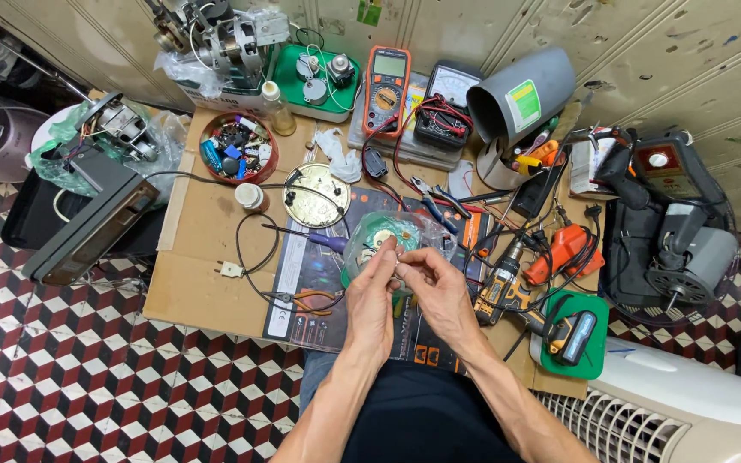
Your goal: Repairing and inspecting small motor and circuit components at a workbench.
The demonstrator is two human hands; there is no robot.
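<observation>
Clear, crinkled plastic wraps a round green part (381,233) that lies on the flattened brown cardboard (203,266) just beyond the fingertips of both hands. The left hand (372,296) and the right hand (436,287) meet above the near edge of that bag, fingers curled in and pinched close together around something very small (too small to tell what it is, though the tips seem to touch it from both sides). Neither hand is spread; the thumbs press toward the forefingers. Left of the left fingers lie orange-handled pliers (312,299) on a dark printed sheet, and a thin black cable (250,249) loops from there to a pale plug. Beyond the fingers sits a flat, round brass-coloured disc (316,195), and further on a red bowl (237,147) full of small mixed parts. An orange multimeter (386,89) with red and black leads stands at the far edge. Right of the right fingers rest a yellow and black cordless drill (508,287) and a grey plastic pipe elbow (521,94). The floor shows red, white and dark cube-patterned tiles (87,377).
</observation>
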